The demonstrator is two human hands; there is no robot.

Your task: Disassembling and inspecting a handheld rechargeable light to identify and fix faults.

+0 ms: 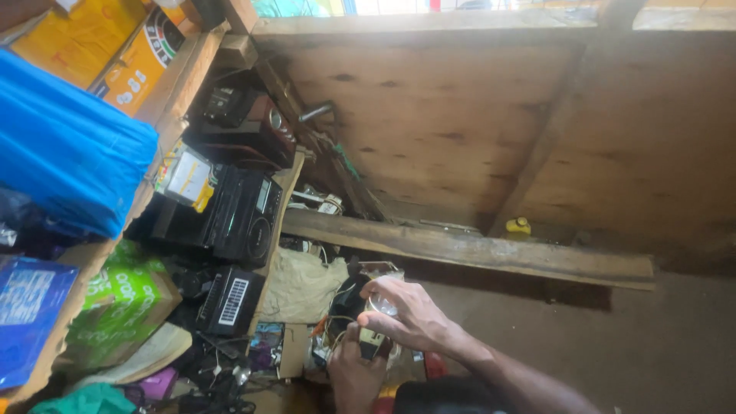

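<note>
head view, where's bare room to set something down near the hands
Free: the brown floor right of the right hand, below the long wooden beam. Crowded: the shelves left of the left hand, packed with black radios, a green box and tangled wires.

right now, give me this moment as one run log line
right hand: grips clear plastic piece | left hand: holds small device | nearby: tangled wires, black radios on shelf

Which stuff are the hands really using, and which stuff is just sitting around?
In use:
- right hand gripping a small clear, shiny thing, too blurred to name
- left hand at the wires

Lying about:
- black radios on the shelves
- green box
- blue sheet
- wooden plank
- yellow bottle
</note>
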